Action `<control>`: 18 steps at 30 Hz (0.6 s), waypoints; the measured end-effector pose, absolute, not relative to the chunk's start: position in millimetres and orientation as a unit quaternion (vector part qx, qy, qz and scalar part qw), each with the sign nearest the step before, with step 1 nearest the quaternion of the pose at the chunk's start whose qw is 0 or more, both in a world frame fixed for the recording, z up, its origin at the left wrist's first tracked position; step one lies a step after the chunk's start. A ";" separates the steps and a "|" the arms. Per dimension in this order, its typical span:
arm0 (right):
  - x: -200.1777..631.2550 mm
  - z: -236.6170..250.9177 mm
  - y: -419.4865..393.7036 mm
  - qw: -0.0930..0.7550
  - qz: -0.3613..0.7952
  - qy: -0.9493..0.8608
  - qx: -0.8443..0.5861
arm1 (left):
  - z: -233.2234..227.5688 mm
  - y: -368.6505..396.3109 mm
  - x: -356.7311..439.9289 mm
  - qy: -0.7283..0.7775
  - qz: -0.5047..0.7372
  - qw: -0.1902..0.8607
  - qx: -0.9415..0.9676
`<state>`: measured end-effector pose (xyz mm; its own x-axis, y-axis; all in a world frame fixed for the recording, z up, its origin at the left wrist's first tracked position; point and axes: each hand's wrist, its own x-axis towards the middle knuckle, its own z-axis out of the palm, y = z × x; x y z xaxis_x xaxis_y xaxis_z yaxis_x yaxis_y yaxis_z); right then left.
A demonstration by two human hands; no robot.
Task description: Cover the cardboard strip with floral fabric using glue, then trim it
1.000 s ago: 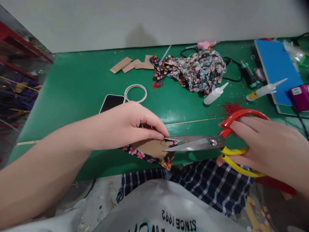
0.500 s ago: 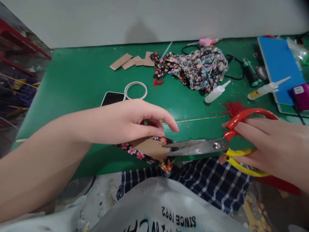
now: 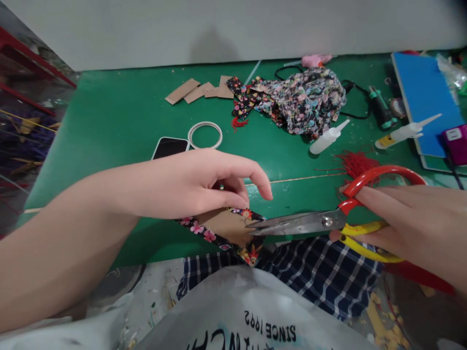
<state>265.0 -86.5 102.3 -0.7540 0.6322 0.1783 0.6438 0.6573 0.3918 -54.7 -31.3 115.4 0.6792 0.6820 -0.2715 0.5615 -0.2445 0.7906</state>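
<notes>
My left hand (image 3: 199, 182) holds a brown cardboard piece wrapped in black floral fabric (image 3: 228, 231) at the near edge of the green table (image 3: 120, 116); the index finger is lifted off it. My right hand (image 3: 408, 228) grips scissors (image 3: 328, 221) with one red and one yellow handle. The blades are nearly closed, and their tips rest against the right edge of the fabric-covered piece.
On the table lie a black phone (image 3: 170, 147), a white ring (image 3: 205, 134), cardboard strips (image 3: 199, 90), a heap of floral fabric (image 3: 302, 99), two white glue bottles (image 3: 326, 137), red threads (image 3: 353, 162), a blue board (image 3: 425, 95) and a dark tool (image 3: 379, 108). A plaid cloth (image 3: 321, 277) lies on my lap.
The scissor blades have closed and drawn back slightly to the right. My left index finger has lifted off the piece, and a little more of the fabric edge shows.
</notes>
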 end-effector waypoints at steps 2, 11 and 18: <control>265.7 103.5 -87.9 0.005 -0.211 -0.911 -0.354 | 115.6 -30.7 -53.7 0.374 0.028 0.523 0.766; 270.5 85.6 -87.2 0.043 -0.162 -0.886 -0.433 | 110.8 -29.1 -52.9 0.367 0.027 0.507 0.780; 264.8 69.4 -90.8 0.031 0.152 -0.796 -0.585 | 110.4 -31.9 -58.0 0.383 0.032 0.501 0.776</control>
